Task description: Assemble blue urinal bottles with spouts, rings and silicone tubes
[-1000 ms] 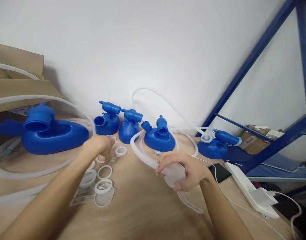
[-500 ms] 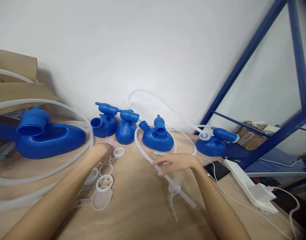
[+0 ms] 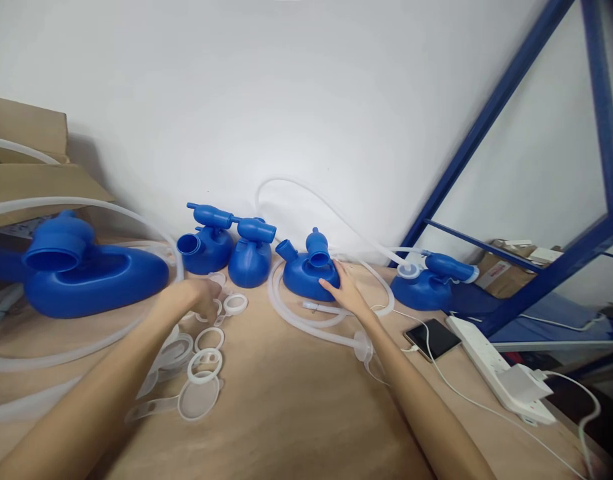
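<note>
My right hand [image 3: 347, 290] grips the right end of a blue plastic urinal bottle [image 3: 306, 281], thumb in front and fingers behind. A clear hose [image 3: 311, 327] curls around that bottle, and a translucent cap [image 3: 362, 347] on it lies beside my right forearm. At the left, my left hand [image 3: 206, 299] reaches down among several translucent caps, its fingers curled and partly hidden. What they hold, if anything, does not show. Close to it lie a capped ring [image 3: 235, 305], a thin ring [image 3: 209, 339], a thicker white ring [image 3: 205, 366] and a flat lid [image 3: 199, 398].
Two more blue bottles [image 3: 250, 267] stand by the wall; a larger-looking one [image 3: 101, 283] is at left before a cardboard box [image 3: 31, 180]. Another bottle [image 3: 420, 291] with hose stands right, near a phone [image 3: 433, 339], power strip [image 3: 496, 370] and blue metal frame [image 3: 486, 127].
My right hand has moved from above the hose forward onto the blue urinal bottle. The hose's capped end has shifted to the right. My left hand stays among the caps.
</note>
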`<state>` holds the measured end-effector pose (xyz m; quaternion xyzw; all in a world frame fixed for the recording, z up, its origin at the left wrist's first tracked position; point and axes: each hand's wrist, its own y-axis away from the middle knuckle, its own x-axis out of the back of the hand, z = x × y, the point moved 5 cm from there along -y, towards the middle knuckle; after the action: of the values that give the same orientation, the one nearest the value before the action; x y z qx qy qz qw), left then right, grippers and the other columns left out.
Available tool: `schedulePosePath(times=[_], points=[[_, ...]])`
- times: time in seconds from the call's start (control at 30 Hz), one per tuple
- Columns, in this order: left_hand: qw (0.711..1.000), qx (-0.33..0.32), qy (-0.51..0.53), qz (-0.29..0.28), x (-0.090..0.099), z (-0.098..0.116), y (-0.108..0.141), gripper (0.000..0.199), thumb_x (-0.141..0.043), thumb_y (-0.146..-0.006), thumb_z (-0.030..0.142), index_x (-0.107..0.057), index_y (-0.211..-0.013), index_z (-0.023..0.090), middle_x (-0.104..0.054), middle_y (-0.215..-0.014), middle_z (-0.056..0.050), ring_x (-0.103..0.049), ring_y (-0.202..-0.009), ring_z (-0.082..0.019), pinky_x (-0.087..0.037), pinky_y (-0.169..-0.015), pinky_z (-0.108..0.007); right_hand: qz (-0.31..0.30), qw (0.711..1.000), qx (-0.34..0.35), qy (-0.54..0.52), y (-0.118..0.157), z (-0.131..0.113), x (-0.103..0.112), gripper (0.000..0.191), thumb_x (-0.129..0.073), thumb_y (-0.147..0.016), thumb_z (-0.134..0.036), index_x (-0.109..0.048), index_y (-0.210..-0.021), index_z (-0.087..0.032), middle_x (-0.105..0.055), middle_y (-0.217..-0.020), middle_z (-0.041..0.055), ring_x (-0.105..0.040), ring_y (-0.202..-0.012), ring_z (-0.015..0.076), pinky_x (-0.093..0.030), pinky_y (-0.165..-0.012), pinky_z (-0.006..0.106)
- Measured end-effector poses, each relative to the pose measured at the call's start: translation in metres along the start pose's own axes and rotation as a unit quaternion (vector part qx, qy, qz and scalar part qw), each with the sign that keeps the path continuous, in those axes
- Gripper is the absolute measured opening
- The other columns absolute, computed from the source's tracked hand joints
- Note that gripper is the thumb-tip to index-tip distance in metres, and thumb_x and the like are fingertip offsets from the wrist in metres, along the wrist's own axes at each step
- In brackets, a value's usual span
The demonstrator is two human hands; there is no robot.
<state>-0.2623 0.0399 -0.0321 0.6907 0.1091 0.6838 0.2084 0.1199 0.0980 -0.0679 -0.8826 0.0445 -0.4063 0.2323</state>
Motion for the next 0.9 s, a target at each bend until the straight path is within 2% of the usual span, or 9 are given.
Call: schedulePosePath(times=[0.1, 0.17, 0.3, 0.43, 0.5, 0.6, 0.67, 0.73, 0.9], points=[[0.998, -0.041, 0.014, 0.052, 0.013, -0.006, 0.003, 0.069, -0.071, -0.07, 0.037, -0.064, -0.137, 0.025, -0.069, -0.136, -0.015, -0.07, -0.113, -0.035, -0.056, -0.086, -0.039, 0.007, 1.0, 0.014, -0.026, 0.0, 0.005, -0.007, 0.076, -0.06, -0.092, -0.063, -0.043, -0.153, -0.021, -0.049, -0.156, 0.0178, -0.043, -0.147, 0.0354, -0.032, -0.124, 0.057], [0.987, -0.109, 0.029, 0.118, 0.023, -0.003, 0.006, 0.064, -0.065, -0.077, 0.04, -0.059, -0.14, 0.029, -0.069, -0.133, -0.01, -0.068, -0.114, -0.031, -0.053, -0.091, -0.036, 0.011, 1.0, 0.015, -0.021, -0.001, 0.005, -0.005, 0.071, -0.059, -0.094, -0.061, -0.046, -0.152, -0.022, -0.053, -0.152, 0.0174, -0.046, -0.144, 0.0351, -0.033, -0.122, 0.057], [0.937, -0.239, 0.075, 0.245, 0.044, 0.016, 0.022, 0.034, -0.06, -0.083, 0.042, -0.064, -0.111, 0.024, -0.072, -0.108, -0.005, -0.068, -0.095, -0.025, -0.049, -0.079, -0.031, -0.039, 0.999, 0.004, 0.004, -0.006, 0.004, 0.004, 0.073, -0.064, -0.092, -0.054, -0.045, -0.155, -0.022, -0.051, -0.151, 0.018, -0.045, -0.145, 0.0367, -0.034, -0.122, 0.058], [0.913, -0.241, 0.103, 0.312, 0.054, 0.04, 0.038, 0.028, -0.059, -0.087, 0.049, -0.062, -0.092, 0.022, -0.072, -0.094, -0.003, -0.066, -0.083, -0.023, -0.044, -0.07, -0.03, -0.128, 0.988, 0.036, -0.072, -0.008, -0.003, 0.015, 0.074, -0.076, -0.084, -0.044, -0.05, -0.151, -0.026, -0.056, -0.15, 0.0133, -0.053, -0.14, 0.0334, -0.041, -0.119, 0.053], [0.916, -0.222, 0.109, 0.317, 0.054, 0.048, 0.041, 0.038, -0.055, -0.091, 0.059, -0.064, -0.096, 0.022, -0.074, -0.094, -0.004, -0.067, -0.082, -0.024, -0.043, -0.069, -0.03, -0.17, 0.977, 0.048, -0.121, -0.005, -0.008, 0.019, 0.079, -0.079, -0.081, -0.042, -0.048, -0.152, -0.029, -0.056, -0.153, 0.0111, -0.054, -0.141, 0.033, -0.043, -0.118, 0.051], [0.93, -0.223, 0.126, 0.265, 0.043, 0.058, 0.037, 0.053, -0.049, -0.094, 0.069, -0.063, -0.119, 0.025, -0.078, -0.106, -0.006, -0.071, -0.085, -0.026, -0.046, -0.071, -0.031, -0.198, 0.969, 0.062, -0.134, -0.001, -0.014, 0.023, 0.081, -0.08, -0.081, -0.045, -0.048, -0.154, -0.03, -0.053, -0.158, 0.0092, -0.049, -0.147, 0.0342, -0.04, -0.122, 0.052], [0.932, -0.234, 0.142, 0.239, 0.035, 0.063, 0.031, 0.066, -0.048, -0.095, 0.071, -0.05, -0.144, 0.027, -0.077, -0.122, -0.007, -0.074, -0.092, -0.029, -0.049, -0.077, -0.033, -0.207, 0.967, 0.071, -0.132, 0.001, -0.016, 0.024, 0.079, -0.079, -0.083, -0.049, -0.05, -0.153, -0.031, -0.051, -0.161, 0.0082, -0.046, -0.149, 0.0349, -0.036, -0.125, 0.053], [0.929, -0.229, 0.143, 0.252, 0.029, 0.066, 0.024, 0.077, -0.046, -0.096, 0.072, -0.037, -0.158, 0.028, -0.075, -0.13, -0.009, -0.074, -0.102, -0.032, -0.05, -0.083, -0.036, -0.214, 0.964, 0.073, -0.139, 0.002, -0.017, 0.024, 0.079, -0.079, -0.083, -0.053, -0.05, -0.154, -0.031, -0.049, -0.162, 0.0078, -0.044, -0.151, 0.0352, -0.033, -0.126, 0.054], [0.921, -0.228, 0.136, 0.284, 0.022, 0.072, 0.01, 0.071, -0.044, -0.099, 0.069, -0.049, -0.155, 0.026, -0.076, -0.124, -0.013, -0.072, -0.111, -0.036, -0.053, -0.085, -0.038, -0.221, 0.963, 0.074, -0.138, 0.002, -0.015, 0.024, 0.081, -0.079, -0.084, -0.056, -0.05, -0.155, -0.031, -0.046, -0.165, 0.0071, -0.038, -0.155, 0.0355, -0.028, -0.129, 0.055]])
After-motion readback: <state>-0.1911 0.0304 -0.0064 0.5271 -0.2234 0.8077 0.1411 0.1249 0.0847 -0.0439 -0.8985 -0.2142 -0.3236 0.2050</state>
